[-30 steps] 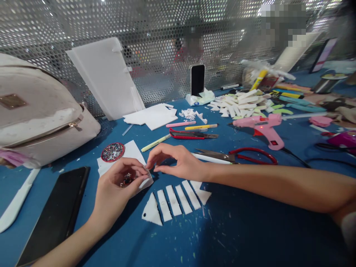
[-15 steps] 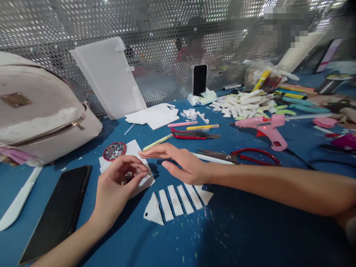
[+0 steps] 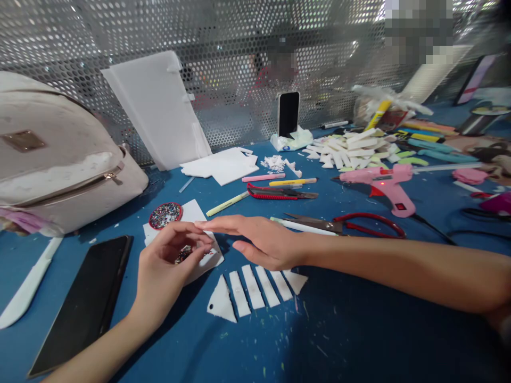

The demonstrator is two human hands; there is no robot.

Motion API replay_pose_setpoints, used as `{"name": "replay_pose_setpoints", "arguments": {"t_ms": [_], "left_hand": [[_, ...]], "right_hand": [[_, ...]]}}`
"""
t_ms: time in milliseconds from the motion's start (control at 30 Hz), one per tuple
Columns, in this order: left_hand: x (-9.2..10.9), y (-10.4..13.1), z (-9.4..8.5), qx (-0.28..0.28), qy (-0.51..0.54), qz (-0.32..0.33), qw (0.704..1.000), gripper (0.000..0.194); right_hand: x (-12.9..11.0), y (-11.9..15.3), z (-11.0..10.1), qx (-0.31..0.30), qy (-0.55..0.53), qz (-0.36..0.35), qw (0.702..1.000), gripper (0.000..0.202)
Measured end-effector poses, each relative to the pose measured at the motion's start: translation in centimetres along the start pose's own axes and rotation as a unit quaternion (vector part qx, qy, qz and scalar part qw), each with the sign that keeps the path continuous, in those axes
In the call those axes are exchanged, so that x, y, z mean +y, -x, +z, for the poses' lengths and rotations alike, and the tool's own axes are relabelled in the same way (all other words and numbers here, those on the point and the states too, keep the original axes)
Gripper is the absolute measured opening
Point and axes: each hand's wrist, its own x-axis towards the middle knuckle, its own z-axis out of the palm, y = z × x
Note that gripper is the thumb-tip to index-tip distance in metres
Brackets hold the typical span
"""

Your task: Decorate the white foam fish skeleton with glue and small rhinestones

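Observation:
My left hand [image 3: 165,263] is curled above a sheet of white paper [image 3: 213,255], its thumb tip close to its fingertips. Anything pinched there is too small or hidden to make out. Through the gap in its fingers shows a dark, glittery speckled patch [image 3: 184,254]. My right hand [image 3: 267,242] holds nothing. Its fingers stretch flat to the left, their tips touching or just over the left forefinger. On the paper's far edge lies a red-rimmed disc [image 3: 165,215] covered in multicoloured glittery bits. White pieces [image 3: 251,287] in a fishbone shape, with a holed head, lie nearer me.
A black phone [image 3: 82,306] and a white plastic knife [image 3: 30,284] lie left, before a pale backpack [image 3: 67,165]. Pens, a red box cutter [image 3: 275,192], red-handled scissors [image 3: 369,219] and a pink glue gun [image 3: 393,181] with its cord lie right. White offcuts [image 3: 351,146] are heaped behind.
My right hand has dipped slightly, its fingers flatter over the left hand. The left hand keeps nearly the same pose. The whole view has shifted a little.

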Motion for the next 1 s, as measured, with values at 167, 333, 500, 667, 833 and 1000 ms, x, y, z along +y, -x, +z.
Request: {"name": "replay_pose_setpoints", "arguments": {"t_ms": [167,333,500,667,833,1000], "left_hand": [[0.06,0.19,-0.1,0.007,-0.02,0.041,0.999,0.01],[-0.02,0.1,-0.36,-0.02,-0.065,0.063,0.996,0.008],[0.06,0.06,-0.45,-0.031,-0.087,0.065,0.994,0.007],[-0.01,0.11,-0.37,-0.022,-0.084,0.042,0.995,0.006],[0.06,0.13,-0.3,-0.026,-0.084,0.036,0.995,0.004],[0.21,0.06,-0.15,-0.025,-0.079,0.027,0.996,0.004]], "right_hand": [[-0.05,0.02,0.14,-0.023,-0.017,0.016,0.999,0.058],[0.07,0.1,0.04,-0.035,-0.01,0.002,0.999,0.068],[0.2,0.09,-0.01,-0.032,-0.005,-0.001,0.999,0.069],[0.3,0.12,0.0,-0.041,-0.005,-0.001,0.999,0.066],[0.03,0.05,-0.17,-0.05,-0.013,0.007,0.999,0.064],[0.03,0.08,-0.14,-0.045,-0.026,0.008,0.999,0.067]]}}
